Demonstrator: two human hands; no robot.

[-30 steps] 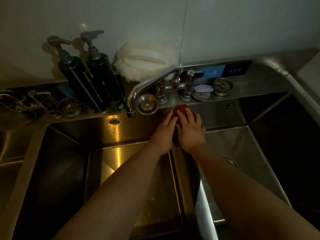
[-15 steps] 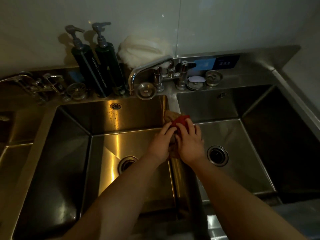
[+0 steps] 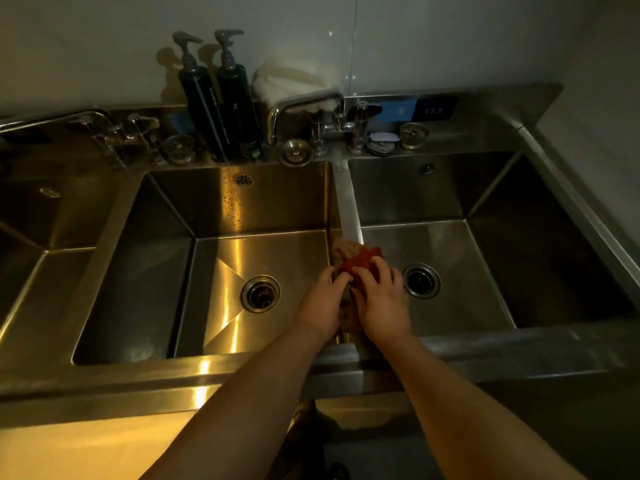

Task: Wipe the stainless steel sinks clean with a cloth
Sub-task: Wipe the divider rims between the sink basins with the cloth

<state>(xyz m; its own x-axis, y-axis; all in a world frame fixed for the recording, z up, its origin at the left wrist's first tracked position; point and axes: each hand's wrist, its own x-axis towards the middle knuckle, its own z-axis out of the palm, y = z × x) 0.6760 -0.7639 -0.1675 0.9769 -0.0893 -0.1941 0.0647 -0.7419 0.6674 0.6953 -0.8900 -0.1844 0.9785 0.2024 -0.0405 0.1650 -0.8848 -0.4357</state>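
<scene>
While the person stands before the steel sinks, both bare arms reach forward and meet over the narrow divider [image 3: 349,209] that separates the middle sink [image 3: 214,202] from the right sink [image 3: 485,265]. The cloth [image 3: 362,260], red on top with a brownish part under it, lies folded over this divider, at its near half. The left hand [image 3: 323,297] holds the cloth from the side of the middle sink and the right hand [image 3: 381,303] from the side of the right sink. The fingers of both are bent down on the fabric and grip it, and the two hands are touching. Each basin has a round drain in its floor, one [image 3: 260,293] left of the hands and one [image 3: 421,280] just beside the right hand. On the back ledge, two dark pump bottles [image 3: 221,112] stand upright side by side. To their right a chrome faucet [image 3: 304,102] points its spout toward the middle sink, and a white bundled towel [image 3: 294,81] rests against the wall behind it. A sink strainer [image 3: 296,152] lies on the ledge under the spout.
</scene>
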